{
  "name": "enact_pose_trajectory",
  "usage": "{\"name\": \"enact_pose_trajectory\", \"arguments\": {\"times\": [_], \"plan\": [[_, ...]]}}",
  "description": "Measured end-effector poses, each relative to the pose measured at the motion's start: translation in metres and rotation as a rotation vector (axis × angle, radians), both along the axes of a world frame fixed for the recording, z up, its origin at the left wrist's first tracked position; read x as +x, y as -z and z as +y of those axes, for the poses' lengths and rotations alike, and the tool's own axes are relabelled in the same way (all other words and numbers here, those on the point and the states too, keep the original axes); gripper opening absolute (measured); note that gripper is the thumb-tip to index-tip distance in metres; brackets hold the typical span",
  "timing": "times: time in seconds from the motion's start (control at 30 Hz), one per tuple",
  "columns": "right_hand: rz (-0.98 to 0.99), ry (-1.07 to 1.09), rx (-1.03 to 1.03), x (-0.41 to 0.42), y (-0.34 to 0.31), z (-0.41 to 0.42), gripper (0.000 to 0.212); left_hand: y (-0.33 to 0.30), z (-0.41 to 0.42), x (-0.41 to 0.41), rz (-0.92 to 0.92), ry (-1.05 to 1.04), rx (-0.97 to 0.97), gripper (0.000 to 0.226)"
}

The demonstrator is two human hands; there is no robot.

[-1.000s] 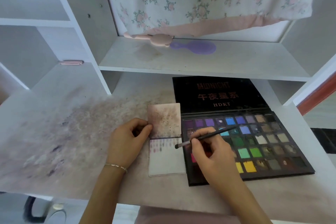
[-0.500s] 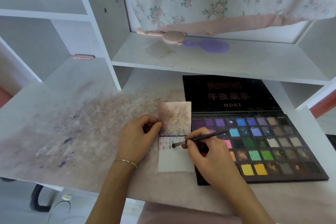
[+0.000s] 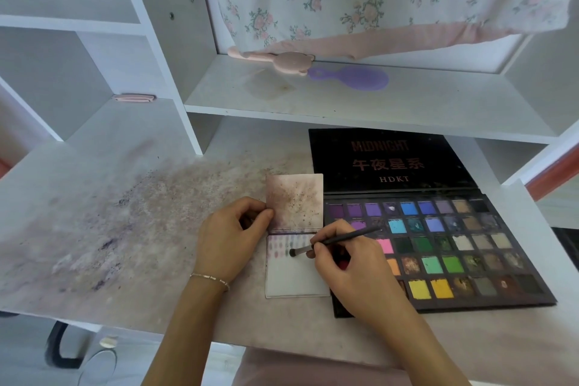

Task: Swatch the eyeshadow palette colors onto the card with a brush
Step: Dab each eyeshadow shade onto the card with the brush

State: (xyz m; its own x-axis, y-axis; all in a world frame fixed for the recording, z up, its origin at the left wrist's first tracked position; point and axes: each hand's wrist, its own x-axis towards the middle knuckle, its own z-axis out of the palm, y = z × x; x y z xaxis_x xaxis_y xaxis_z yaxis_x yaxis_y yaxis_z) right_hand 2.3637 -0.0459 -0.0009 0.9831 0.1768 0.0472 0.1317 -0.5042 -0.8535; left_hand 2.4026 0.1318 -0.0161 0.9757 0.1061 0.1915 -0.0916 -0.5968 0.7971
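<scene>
Right hand (image 3: 354, 273) pinches the brush (image 3: 332, 243), tip down on the card (image 3: 294, 279); left hand (image 3: 228, 238) grips the stained flap (image 3: 294, 200). Probably best to use short light strokes so new swatches don't smear the rows already there. Palette (image 3: 438, 247) sits touching the card's right edge, loose powder dusts the desk (image 3: 109, 229) on the left, and a purple hairbrush (image 3: 351, 78) lies on the far shelf.

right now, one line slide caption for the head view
Right hand presses brush to card beside open palette; left hand pinches flap.
</scene>
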Motion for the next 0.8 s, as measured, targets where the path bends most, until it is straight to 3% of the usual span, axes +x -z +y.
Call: {"name": "enact_pose_trajectory", "arguments": {"times": [0.8], "plan": [[-0.011, 0.001, 0.007, 0.0004, 0.0022, -0.0003, 0.023, -0.0005, -0.0005, 0.0000, 0.014, -0.008, 0.017, 0.029]]}}
